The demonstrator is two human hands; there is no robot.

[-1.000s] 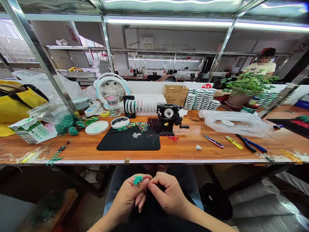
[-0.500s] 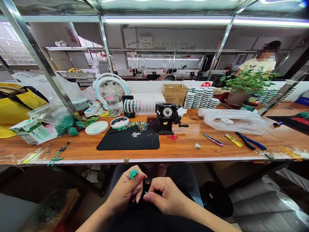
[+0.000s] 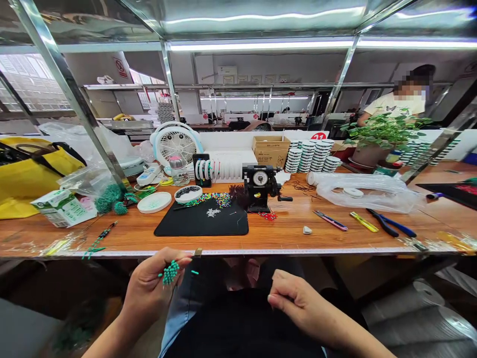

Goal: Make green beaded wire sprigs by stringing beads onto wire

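Observation:
My left hand (image 3: 151,281) is closed just below the table's front edge, close to a small brass-coloured clip (image 3: 198,252). It grips a bunch of green beads (image 3: 171,272), which looks to be on thin strands. A short green bead piece (image 3: 195,272) shows just right of those fingers; what it hangs from is too fine to see. Over my lap on the right, my right hand (image 3: 296,301) is closed in a pinch, and whatever lies between thumb and finger is hidden. On the table behind lies a black mat (image 3: 201,221) with small white pieces (image 3: 213,213) and multicoloured beads (image 3: 219,199).
A black hand-cranked machine (image 3: 259,186) stands behind the mat, beside white spools (image 3: 227,169). Two shallow white dishes, a box cutter (image 3: 331,220), a yellow-handled tool (image 3: 364,222) and blue-handled pliers (image 3: 391,223) lie on the table. Another person (image 3: 395,102) is at the far right.
My hands have moved apart: the left one leftward and up to the table edge with the beads, the right one to the right. The view has tilted up slightly.

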